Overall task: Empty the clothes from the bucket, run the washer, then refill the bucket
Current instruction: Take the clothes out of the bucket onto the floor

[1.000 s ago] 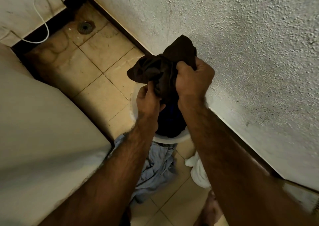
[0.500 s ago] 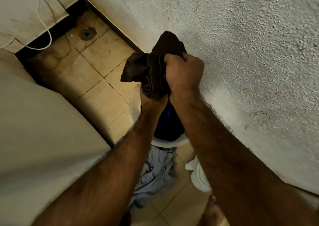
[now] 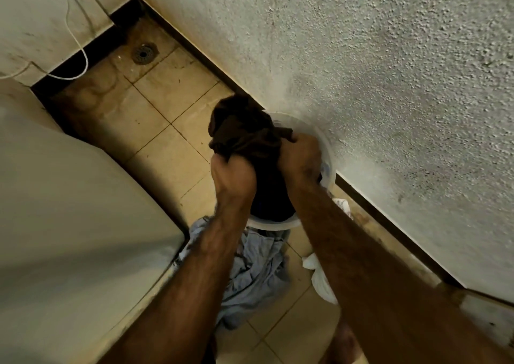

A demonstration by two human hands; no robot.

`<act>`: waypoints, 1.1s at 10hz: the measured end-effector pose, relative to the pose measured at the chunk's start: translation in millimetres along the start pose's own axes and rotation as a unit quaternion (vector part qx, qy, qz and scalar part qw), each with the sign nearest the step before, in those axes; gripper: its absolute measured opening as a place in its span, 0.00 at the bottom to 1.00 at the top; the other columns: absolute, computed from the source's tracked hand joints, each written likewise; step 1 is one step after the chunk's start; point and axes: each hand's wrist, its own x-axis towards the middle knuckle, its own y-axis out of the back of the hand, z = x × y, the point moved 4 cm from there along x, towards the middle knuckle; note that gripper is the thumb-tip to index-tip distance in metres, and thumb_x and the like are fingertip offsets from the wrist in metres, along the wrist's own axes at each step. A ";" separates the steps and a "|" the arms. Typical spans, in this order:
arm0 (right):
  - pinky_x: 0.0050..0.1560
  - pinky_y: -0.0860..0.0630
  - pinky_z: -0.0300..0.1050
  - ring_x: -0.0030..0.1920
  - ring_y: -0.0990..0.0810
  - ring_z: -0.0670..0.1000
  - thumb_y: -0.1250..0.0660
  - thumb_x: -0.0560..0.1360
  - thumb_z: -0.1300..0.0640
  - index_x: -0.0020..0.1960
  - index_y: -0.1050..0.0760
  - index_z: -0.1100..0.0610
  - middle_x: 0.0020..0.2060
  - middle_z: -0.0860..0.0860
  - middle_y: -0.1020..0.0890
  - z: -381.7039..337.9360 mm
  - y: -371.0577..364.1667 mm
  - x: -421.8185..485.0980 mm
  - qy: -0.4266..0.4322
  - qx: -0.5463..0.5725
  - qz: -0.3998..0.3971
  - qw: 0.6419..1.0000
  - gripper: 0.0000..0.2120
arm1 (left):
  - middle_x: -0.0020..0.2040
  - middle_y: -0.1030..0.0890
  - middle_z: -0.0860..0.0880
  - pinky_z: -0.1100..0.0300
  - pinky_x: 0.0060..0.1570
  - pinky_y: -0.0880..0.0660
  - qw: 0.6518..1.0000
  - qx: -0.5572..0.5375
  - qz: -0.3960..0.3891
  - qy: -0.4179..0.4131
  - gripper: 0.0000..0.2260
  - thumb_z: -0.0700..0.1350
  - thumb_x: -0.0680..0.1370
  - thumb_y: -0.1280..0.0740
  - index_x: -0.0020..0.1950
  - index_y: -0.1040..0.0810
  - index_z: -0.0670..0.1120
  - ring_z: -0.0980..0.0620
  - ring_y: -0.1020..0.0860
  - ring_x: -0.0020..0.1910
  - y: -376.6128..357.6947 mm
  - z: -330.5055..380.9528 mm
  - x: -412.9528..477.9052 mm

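Note:
A white bucket (image 3: 325, 143) stands on the tiled floor against the rough wall. Both fists grip a dark brown garment (image 3: 244, 130) bunched over its mouth. My left hand (image 3: 233, 180) clenches the cloth's near left side, my right hand (image 3: 300, 157) its right side. Dark clothing (image 3: 271, 196) fills the bucket below the hands. A light blue garment (image 3: 256, 269) lies crumpled on the floor in front of the bucket. A white cloth (image 3: 319, 280) lies to its right, partly under my right forearm.
The white washer (image 3: 69, 224) fills the left side, close to my left arm. The rough plaster wall (image 3: 389, 85) runs along the right. A floor drain (image 3: 142, 54) sits in the far corner, and a white cable (image 3: 80, 60) hangs by the far wall.
Both hands have dropped with the brown garment from above the bucket to its mouth, and my left hand has shifted to a fist on the cloth's left side.

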 end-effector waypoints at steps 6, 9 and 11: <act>0.76 0.37 0.51 0.74 0.30 0.52 0.37 0.70 0.24 0.79 0.42 0.40 0.79 0.51 0.35 101.4 -66.1 -61.2 -0.003 0.073 -0.184 0.980 0.43 | 0.53 0.18 0.39 0.52 0.46 0.19 0.900 0.210 -0.134 0.357 0.22 0.55 0.77 0.30 0.62 0.22 0.38 0.43 0.19 0.45 29.9 -84.1 26.1; 0.63 0.21 0.57 0.58 0.19 0.62 0.32 0.78 0.55 0.63 0.21 0.61 0.55 0.57 0.17 94.2 -28.0 -61.7 -0.194 0.166 -0.117 0.960 0.17 | 0.73 0.30 0.34 0.51 0.54 0.26 0.906 0.190 -0.152 0.346 0.23 0.48 0.84 0.42 0.73 0.33 0.33 0.43 0.21 0.56 35.3 -88.6 -19.5; 0.67 0.23 0.57 0.62 0.21 0.62 0.29 0.76 0.48 0.73 0.30 0.62 0.64 0.58 0.21 110.9 -26.4 -63.0 -0.304 0.197 -0.151 0.920 0.31 | 0.73 0.29 0.34 0.48 0.64 0.29 0.910 0.167 -0.140 0.352 0.22 0.45 0.83 0.40 0.72 0.32 0.32 0.46 0.28 0.53 42.8 -111.2 -4.9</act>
